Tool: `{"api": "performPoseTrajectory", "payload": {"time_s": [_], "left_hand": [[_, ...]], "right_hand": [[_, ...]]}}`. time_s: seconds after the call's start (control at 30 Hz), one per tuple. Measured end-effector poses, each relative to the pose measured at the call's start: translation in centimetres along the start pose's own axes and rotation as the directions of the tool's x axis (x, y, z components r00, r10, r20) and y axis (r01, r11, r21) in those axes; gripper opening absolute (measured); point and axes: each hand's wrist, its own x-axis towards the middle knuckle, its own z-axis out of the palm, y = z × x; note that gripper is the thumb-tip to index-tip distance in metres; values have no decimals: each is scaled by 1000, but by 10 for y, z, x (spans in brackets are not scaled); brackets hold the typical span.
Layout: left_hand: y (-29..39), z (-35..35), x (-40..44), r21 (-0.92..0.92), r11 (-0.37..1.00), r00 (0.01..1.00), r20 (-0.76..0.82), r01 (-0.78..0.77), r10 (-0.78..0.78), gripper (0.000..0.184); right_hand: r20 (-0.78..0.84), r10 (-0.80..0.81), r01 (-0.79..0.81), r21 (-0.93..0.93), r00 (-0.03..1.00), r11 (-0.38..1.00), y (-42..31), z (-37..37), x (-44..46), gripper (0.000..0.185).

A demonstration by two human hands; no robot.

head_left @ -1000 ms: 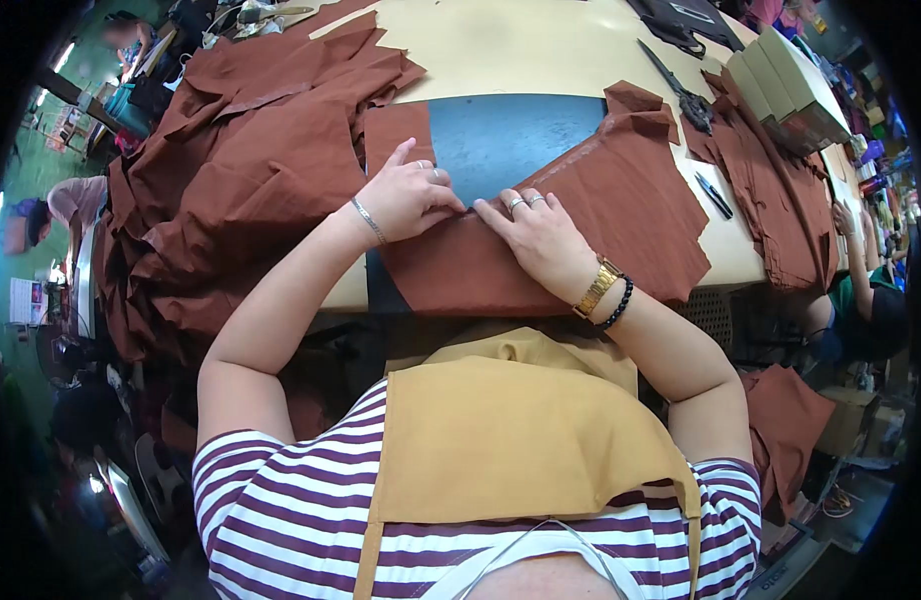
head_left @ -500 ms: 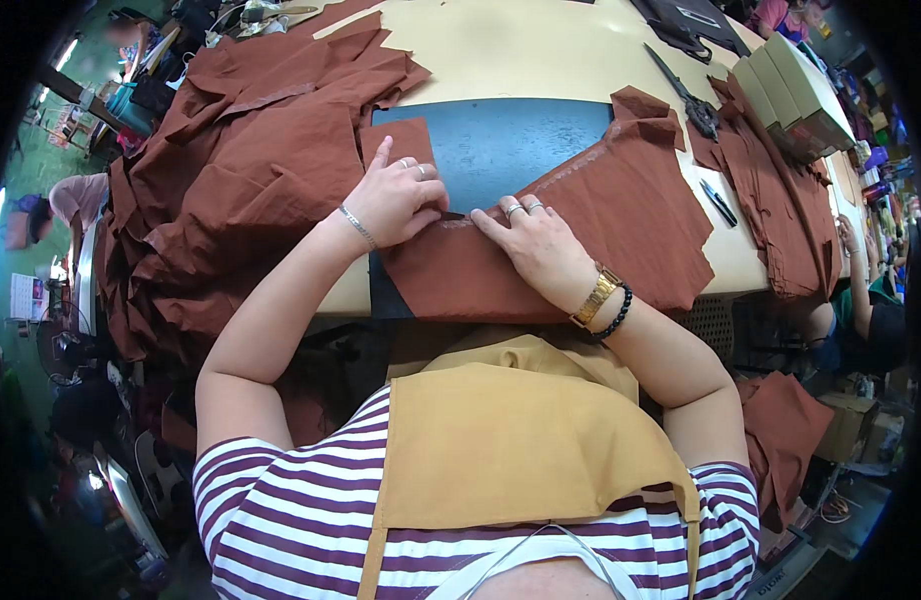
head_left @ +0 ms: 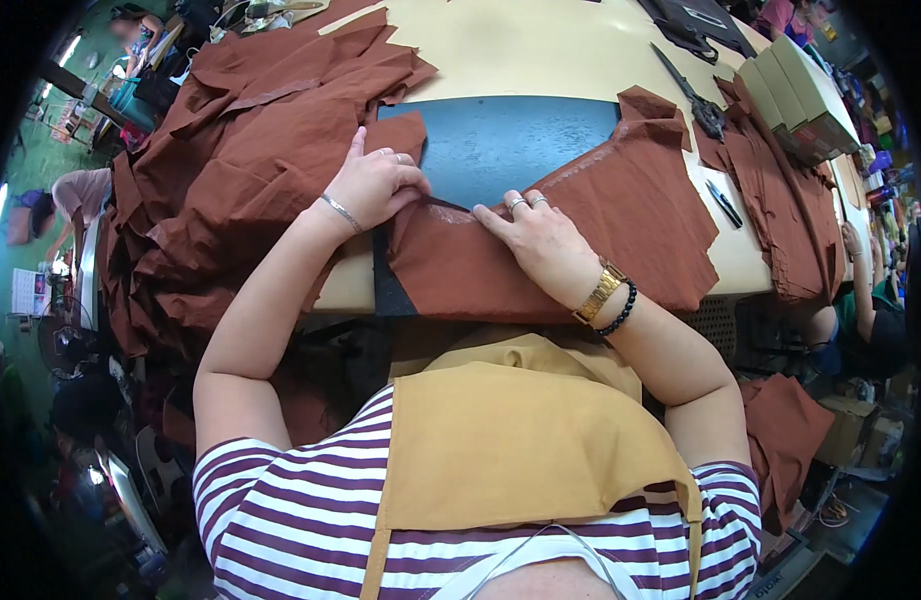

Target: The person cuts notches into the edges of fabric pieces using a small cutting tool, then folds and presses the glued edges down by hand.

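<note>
A reddish-brown fabric piece point(head_left: 501, 275) with pale, whitish streaks along its folded edge lies over a dark blue board point(head_left: 511, 135). My left hand point(head_left: 371, 190) pinches the fabric's left part between thumb and fingers, lifting it slightly; the thumb's hold is partly hidden. Across the fold to its right, my right hand point(head_left: 546, 240) lies palm down, pressing the cloth, thumb apart from the ringed fingers. The board's lower left corner shows beside the fabric.
A large heap of brown fabric point(head_left: 231, 190) covers the table's left side. Large scissors point(head_left: 696, 100), a pen point(head_left: 724, 203), folded brown fabric point(head_left: 786, 225) and a cardboard box point(head_left: 801, 100) lie to the right. A co-worker's arm point(head_left: 861, 275) shows at far right.
My left hand has moved left and slightly up, drawing the fabric's left part with it and widening the gap between my hands. My right hand stays nearly in place.
</note>
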Motion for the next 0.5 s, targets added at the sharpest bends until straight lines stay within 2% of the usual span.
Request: {"api": "performPoseTrajectory", "payload": {"time_s": [0.17, 0.37, 0.5], "left_hand": [[0, -1, -1, 47, 998, 999, -14, -28, 29, 10], [-10, 11, -8, 169, 968, 964, -158, -187, 214, 12], [-12, 17, -13, 250, 943, 933, -226, -222, 280, 14]], "right_hand": [[24, 5, -5, -5, 1000, 1000, -2, -3, 0, 47], [25, 8, -8, -1, 1000, 1000, -1, -3, 1, 47], [72, 22, -22, 2, 997, 1000, -4, -8, 4, 49]]}}
